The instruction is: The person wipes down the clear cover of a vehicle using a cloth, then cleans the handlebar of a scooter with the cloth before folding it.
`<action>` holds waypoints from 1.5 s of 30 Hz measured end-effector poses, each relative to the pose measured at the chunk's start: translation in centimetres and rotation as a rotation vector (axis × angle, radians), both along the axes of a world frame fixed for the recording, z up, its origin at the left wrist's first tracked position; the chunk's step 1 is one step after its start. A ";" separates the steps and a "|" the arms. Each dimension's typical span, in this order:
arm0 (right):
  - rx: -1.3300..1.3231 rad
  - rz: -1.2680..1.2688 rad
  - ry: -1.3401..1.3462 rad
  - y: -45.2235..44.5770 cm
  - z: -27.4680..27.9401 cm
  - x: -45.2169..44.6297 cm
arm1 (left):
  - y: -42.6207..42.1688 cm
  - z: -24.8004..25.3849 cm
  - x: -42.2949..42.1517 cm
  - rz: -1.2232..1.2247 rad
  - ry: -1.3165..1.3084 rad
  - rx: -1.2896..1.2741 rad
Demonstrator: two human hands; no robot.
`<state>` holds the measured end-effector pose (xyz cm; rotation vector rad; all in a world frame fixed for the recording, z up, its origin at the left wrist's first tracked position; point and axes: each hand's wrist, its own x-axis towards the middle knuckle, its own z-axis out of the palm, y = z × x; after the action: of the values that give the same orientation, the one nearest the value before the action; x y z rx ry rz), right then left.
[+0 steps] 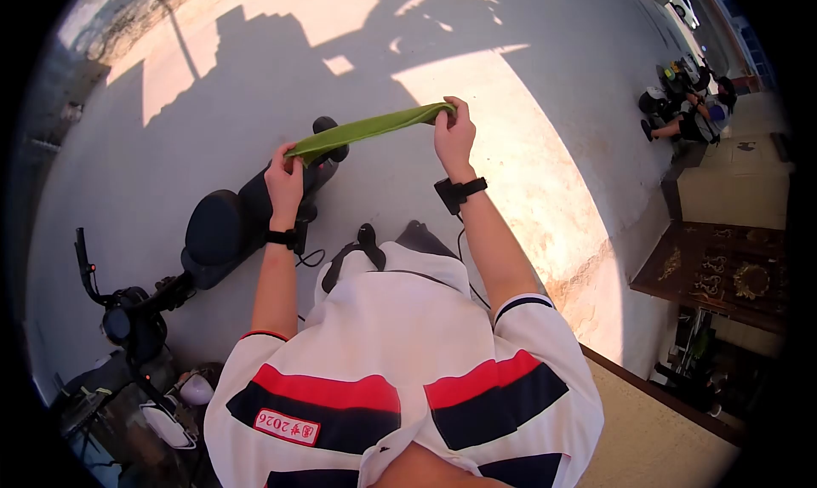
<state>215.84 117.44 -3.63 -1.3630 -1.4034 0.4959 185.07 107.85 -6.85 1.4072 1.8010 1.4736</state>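
A green cloth (374,127) is stretched between my two hands, out in front of me and above the ground. My left hand (283,180) grips its lower left end, fingers closed on the fabric. At the other end, slightly higher, my right hand (454,132) pinches the cloth near its tip. The cloth hangs as a narrow folded band. Each wrist wears a black strap with a small dark box. Behind the cloth and my left hand stands a black electric scooter (223,226), partly covered by them.
The scooter's handlebar (89,271) reaches toward the left. Another scooter with a mirror (166,424) stands at lower left. A seated person (706,114) is at far right beside a parked motorbike. A carved brown door (723,271) is on the right. Shadows cross the concrete ground (357,203).
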 end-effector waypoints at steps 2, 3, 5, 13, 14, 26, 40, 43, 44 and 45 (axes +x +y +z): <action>-0.109 0.086 -0.061 0.7 -0.6 -0.9 | -1.1 -1.0 -0.9 0.007 -0.005 -0.093; -0.096 0.130 -0.074 1.5 -1.4 -1.4 | -1.4 -1.4 -1.4 -0.009 0.001 -0.116; -0.093 0.172 -0.022 2.9 -3.1 -3.0 | -2.6 -2.0 -2.1 -0.041 -0.015 -0.217; -0.139 0.421 -0.216 7.5 -8.4 -7.4 | -5.8 -2.4 -1.4 -0.109 -0.123 -0.472; -0.176 0.455 -0.255 8.2 -9.2 -7.8 | -5.9 -2.3 -0.9 -0.106 -0.107 -0.511; -0.510 1.137 -0.468 11.9 -16.7 -12.1 | -5.1 -2.0 4.6 0.128 -0.057 -0.661; -0.351 1.239 -0.477 11.8 -20.0 -15.3 | -3.8 -1.7 6.2 0.228 -0.079 -0.674; -0.377 1.247 -0.511 11.8 -19.4 -14.2 | -3.0 -2.6 5.1 0.218 -0.104 -0.691; -0.370 1.242 -0.498 11.6 -19.1 -13.9 | -2.8 -2.8 4.8 0.213 -0.096 -0.683; -0.365 1.235 -0.485 11.3 -18.8 -13.6 | -2.4 -3.1 4.5 0.205 -0.088 -0.676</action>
<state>202.22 128.77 -22.47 -0.7318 -2.6093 1.3139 189.54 105.50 -9.94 0.8259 2.1461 0.8473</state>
